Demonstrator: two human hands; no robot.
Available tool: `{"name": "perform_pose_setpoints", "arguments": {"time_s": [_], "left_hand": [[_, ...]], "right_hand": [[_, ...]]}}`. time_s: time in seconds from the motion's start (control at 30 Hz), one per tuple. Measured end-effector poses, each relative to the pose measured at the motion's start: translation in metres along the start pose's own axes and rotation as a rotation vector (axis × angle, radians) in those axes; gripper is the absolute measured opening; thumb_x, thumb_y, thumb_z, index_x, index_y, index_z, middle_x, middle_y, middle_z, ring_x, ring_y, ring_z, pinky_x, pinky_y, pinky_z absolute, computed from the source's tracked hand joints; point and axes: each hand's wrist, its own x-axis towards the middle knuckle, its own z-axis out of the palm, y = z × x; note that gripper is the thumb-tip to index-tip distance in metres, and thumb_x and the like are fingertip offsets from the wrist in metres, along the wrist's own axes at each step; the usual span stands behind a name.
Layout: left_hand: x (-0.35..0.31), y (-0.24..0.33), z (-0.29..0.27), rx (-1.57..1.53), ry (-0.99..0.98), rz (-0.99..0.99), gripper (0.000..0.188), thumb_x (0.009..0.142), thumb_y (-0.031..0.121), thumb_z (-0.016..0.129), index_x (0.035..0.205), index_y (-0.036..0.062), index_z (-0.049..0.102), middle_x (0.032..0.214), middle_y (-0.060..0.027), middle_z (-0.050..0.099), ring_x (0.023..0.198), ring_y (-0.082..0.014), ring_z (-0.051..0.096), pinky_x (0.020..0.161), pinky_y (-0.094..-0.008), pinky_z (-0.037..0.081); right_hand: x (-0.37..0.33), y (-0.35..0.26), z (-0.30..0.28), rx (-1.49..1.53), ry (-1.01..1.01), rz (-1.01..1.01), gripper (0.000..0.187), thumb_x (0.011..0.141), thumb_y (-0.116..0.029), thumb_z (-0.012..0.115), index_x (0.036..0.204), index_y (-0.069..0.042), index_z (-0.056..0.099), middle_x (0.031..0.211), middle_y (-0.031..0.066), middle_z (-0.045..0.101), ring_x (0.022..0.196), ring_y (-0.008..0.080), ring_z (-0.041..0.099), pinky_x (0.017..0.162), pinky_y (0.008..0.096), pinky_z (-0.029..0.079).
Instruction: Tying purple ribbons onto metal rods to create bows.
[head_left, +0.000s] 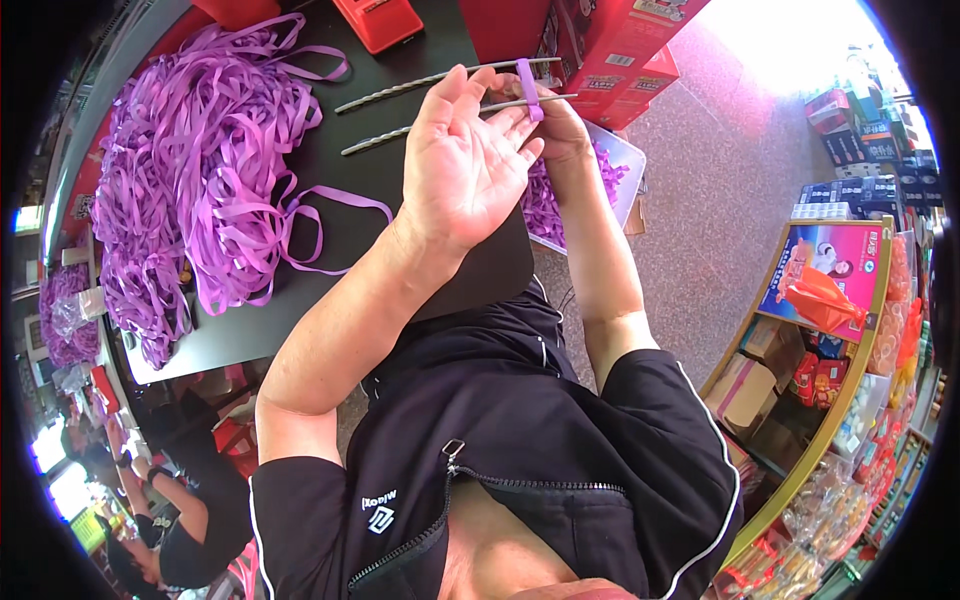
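Observation:
Two thin metal rods, twisted along their left part, run side by side above the dark table. A purple ribbon band is wrapped across both near their right ends. My left hand is palm up in front of the rods, its fingers loosely bent and apart, the fingertips close to the band. Behind the rods, my right hand has its fingers bent round them next to the band; my left fingers partly hide its grip. A big tangled heap of purple ribbon lies on the table to the left.
Below my right wrist stands a white tub with short purple ribbon pieces. A red container and red cartons are at the back. Shop shelving lines the right. Another person works at the lower left.

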Motion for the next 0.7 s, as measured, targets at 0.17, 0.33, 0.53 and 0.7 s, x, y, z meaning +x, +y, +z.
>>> {"name": "perform_pose_setpoints", "arguments": {"time_s": [0.17,0.33,0.53,0.7], "left_hand": [[0.002,-0.002,0.001,0.005,0.032,0.004,0.064,0.091,0.043,0.045,0.137,0.0055,0.020,0.145,-0.0328,-0.002,0.138,-0.0382,0.001,0.111,-0.0462,0.000],[0.001,-0.002,0.000,0.044,0.031,0.011,0.066,0.091,0.044,0.044,0.138,0.0057,0.019,0.144,-0.0333,-0.002,0.138,-0.0381,0.001,0.112,-0.0456,0.000],[0.000,-0.001,0.003,0.065,0.044,0.015,0.064,0.090,0.044,0.045,0.137,0.0055,0.023,0.144,-0.0339,0.001,0.138,-0.0381,0.004,0.112,-0.0451,0.001],[0.000,-0.003,0.007,0.055,0.111,0.019,0.059,0.089,0.045,0.048,0.130,0.0054,0.032,0.138,-0.0328,0.019,0.129,-0.0364,0.024,0.110,-0.0444,0.013]], "right_hand": [[0.002,-0.006,-0.015,0.143,-0.207,0.073,0.028,0.083,-0.017,0.062,0.102,0.003,0.057,0.094,0.0093,0.060,0.085,0.0162,0.061,0.077,0.0283,0.050],[-0.012,-0.024,0.002,-0.109,0.098,0.101,0.017,0.084,-0.014,0.061,0.092,0.001,0.060,0.090,0.0094,0.063,0.072,0.0160,0.062,0.070,0.0308,0.052],[-0.015,-0.061,0.021,-0.360,0.218,0.242,0.018,0.084,-0.019,0.061,0.091,-0.003,0.063,0.081,0.0072,0.066,0.074,0.0168,0.063,0.069,0.0298,0.049],[-0.013,-0.084,0.043,-0.543,0.252,0.390,0.013,0.084,-0.020,0.060,0.081,-0.007,0.064,0.066,-0.0044,0.055,0.055,0.0051,0.045,0.054,0.0222,0.037]]}}
